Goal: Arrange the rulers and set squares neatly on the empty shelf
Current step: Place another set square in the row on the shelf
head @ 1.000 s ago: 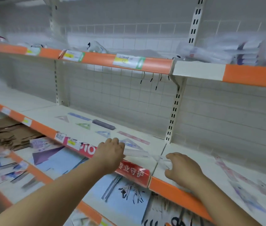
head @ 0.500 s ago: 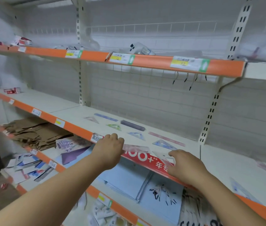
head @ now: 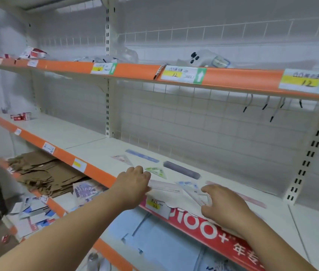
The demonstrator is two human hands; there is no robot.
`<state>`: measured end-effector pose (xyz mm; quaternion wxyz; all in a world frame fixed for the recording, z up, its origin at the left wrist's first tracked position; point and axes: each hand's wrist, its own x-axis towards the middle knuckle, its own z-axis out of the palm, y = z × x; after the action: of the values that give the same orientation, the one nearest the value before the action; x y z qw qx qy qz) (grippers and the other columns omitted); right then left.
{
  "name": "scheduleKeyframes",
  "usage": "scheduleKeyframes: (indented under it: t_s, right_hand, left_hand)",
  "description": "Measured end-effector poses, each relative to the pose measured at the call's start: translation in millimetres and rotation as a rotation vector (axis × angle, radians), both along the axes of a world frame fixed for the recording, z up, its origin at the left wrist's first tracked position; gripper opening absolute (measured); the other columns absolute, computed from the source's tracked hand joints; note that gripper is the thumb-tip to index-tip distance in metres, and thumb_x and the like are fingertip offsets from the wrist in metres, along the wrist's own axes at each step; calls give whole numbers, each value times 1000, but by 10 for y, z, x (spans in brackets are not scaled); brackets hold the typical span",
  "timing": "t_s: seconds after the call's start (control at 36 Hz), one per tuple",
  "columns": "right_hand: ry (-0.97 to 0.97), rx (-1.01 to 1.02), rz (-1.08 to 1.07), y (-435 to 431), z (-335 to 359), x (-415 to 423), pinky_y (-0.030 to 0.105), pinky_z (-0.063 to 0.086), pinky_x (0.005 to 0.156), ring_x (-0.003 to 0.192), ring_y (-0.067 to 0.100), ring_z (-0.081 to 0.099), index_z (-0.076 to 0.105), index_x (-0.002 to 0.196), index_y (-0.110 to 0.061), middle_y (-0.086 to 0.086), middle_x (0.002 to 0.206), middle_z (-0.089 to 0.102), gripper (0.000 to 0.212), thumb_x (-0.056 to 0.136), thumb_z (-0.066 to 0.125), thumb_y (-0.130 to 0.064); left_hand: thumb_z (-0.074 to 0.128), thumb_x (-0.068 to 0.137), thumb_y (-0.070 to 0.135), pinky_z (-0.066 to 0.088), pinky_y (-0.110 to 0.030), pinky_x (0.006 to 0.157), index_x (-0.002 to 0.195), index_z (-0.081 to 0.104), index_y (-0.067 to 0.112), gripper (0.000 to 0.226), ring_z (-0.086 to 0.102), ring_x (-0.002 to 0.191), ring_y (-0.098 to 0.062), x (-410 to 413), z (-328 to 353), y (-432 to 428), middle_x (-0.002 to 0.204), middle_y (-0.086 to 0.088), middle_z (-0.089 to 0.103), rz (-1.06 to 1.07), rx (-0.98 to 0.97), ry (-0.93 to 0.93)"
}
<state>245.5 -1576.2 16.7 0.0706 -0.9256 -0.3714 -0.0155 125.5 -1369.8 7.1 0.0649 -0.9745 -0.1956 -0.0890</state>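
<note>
The white middle shelf [head: 88, 141] carries scattered pieces: a pink set square [head: 122, 159], a blue ruler [head: 142, 155], a green set square [head: 155, 171], a dark purple ruler [head: 181, 170], a blue set square [head: 188, 184] and a pink ruler [head: 252, 198]. My left hand [head: 133, 184] curls over the left end of a clear ruler [head: 164, 187] near the shelf's front edge. My right hand [head: 225, 206] pinches the corner of a clear set square [head: 195, 195] just right of that ruler.
An orange-edged upper shelf [head: 135, 70] with price tags hangs overhead; wire hooks [head: 272, 112] dangle beneath it. A red banner [head: 209, 227] runs along the shelf front. Below lie brown cardboard [head: 43, 173], blue paper packs [head: 160, 243] and loose cards [head: 31, 214]. Red boxes [head: 21, 116] sit far left.
My view has swung left along the shelving. Both hands stay at the shelf's front edge with the clear ruler between them, reaching slightly deeper onto the shelf.
</note>
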Motion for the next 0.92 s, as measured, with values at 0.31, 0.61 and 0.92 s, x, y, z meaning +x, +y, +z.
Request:
scheduleKeyframes:
  t_s: [0.31, 0.61, 0.92]
  right_hand:
    - [47, -21, -40, 552, -28, 343, 31, 49, 86, 108, 16, 56, 54, 121, -23, -7, 125, 57, 41, 81, 55, -30]
    - [121, -17, -144, 962, -125, 368, 33, 47, 95, 112, 19, 56, 52, 125, -16, 0, 126, 58, 41, 84, 55, -23]
    - [134, -96, -231, 1338, -192, 183, 23, 37, 103, 127, 14, 44, 39, 141, -23, -5, 144, 42, 54, 89, 52, -15]
  left_hand:
    - [42, 100, 38, 43, -34, 89, 132, 45, 15, 39, 46, 115, -24, 454, -63, 766, 126, -6, 47, -37, -59, 45]
    - [43, 100, 34, 45, -36, 91, 130, 48, 15, 36, 47, 113, -24, 749, -213, 1314, 123, -7, 47, -226, -78, 138]
    - [43, 100, 34, 42, -37, 94, 131, 48, 16, 36, 46, 117, -25, 914, -293, 1858, 126, -8, 48, -450, -57, 205]
